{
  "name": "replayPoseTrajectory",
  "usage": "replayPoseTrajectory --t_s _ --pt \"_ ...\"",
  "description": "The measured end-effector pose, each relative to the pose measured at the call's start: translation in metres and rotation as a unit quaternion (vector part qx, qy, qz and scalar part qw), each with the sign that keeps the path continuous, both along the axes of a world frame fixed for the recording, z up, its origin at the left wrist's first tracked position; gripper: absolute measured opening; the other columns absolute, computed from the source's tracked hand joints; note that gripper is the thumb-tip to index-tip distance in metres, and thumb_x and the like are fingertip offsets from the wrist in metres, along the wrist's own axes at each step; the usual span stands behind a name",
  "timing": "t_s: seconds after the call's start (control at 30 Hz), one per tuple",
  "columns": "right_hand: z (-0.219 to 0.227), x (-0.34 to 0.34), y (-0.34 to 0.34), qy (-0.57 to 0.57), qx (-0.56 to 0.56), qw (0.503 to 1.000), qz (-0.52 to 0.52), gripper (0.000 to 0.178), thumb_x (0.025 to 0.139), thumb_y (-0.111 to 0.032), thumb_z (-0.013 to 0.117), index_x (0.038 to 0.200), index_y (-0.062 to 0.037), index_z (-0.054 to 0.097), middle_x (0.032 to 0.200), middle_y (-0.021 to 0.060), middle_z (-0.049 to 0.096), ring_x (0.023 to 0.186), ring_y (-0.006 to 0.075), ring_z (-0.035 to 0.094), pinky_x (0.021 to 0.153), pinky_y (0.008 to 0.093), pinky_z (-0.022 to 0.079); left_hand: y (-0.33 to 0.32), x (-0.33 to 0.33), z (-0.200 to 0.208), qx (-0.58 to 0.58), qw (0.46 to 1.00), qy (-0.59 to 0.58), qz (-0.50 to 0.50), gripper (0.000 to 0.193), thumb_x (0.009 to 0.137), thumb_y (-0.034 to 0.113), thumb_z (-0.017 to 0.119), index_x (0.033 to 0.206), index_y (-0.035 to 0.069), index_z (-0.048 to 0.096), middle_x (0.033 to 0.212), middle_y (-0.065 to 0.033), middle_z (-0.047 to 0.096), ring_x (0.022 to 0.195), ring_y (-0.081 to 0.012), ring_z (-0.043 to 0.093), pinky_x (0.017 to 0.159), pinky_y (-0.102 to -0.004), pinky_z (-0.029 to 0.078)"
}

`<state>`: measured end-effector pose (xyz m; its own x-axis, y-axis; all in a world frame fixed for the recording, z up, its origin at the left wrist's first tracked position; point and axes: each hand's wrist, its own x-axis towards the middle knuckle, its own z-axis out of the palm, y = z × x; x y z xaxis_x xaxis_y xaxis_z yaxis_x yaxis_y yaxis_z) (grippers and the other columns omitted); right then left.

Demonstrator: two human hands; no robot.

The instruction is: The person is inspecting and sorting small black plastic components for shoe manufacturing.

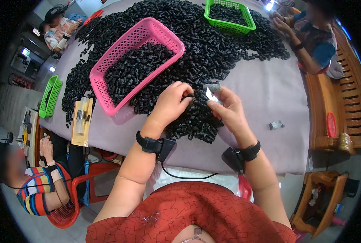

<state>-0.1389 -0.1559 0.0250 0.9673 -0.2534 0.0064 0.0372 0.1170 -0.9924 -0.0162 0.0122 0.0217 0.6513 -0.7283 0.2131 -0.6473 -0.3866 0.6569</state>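
Note:
My left hand [169, 104] is closed, with thumb and fingers pinching a small black part [189, 96] above the near end of the pile. Just to its right, my right hand [230, 111] grips a small blade [211, 96] that looks bright and pale; a grey, rough-looking piece [212, 86] sits at its upper end. Blade and black part are a short gap apart. Beneath both hands spreads a large heap of small black cylindrical parts [200, 125]. Each wrist wears a black strap with a box on it.
A pink perforated basket [164, 30] full of black parts stands left of centre; a green basket [251, 28] is at the back. One grey-wrapped piece [276, 125] lies right on the cloth-covered table [265, 93]. A yellow card [81, 139] lies left. Other people sit around.

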Motion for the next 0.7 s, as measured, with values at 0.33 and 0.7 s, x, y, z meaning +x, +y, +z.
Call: replayPoseTrajectory --t_s 0.33,0.7 --pt "0.007 -0.004 0.004 -0.039 0.022 0.996 0.080 0.049 0.084 -0.008 0.069 0.129 -0.0033 0.050 0.085 -0.0029 0.054 0.071 0.0027 0.049 0.059 0.0185 0.040 0.001 -0.003 -0.001 -0.314 0.705 0.631 -0.083 0.017 0.089 0.008 0.065 0.106 0.005 0.061 0.088 -0.0022 0.066 0.074 -0.0108 0.064 0.069 -0.0231 0.053" --pt "0.014 -0.006 0.002 0.010 0.053 0.993 0.101 0.057 0.083 -0.008 0.071 0.134 -0.0048 0.048 0.084 -0.0030 0.054 0.070 0.0025 0.049 0.057 0.0184 0.041 -0.002 -0.004 -0.013 -0.322 0.632 0.701 -0.066 0.020 0.090 0.010 0.064 0.109 0.005 0.060 0.090 -0.0056 0.067 0.075 -0.0145 0.067 0.072 -0.0272 0.057"
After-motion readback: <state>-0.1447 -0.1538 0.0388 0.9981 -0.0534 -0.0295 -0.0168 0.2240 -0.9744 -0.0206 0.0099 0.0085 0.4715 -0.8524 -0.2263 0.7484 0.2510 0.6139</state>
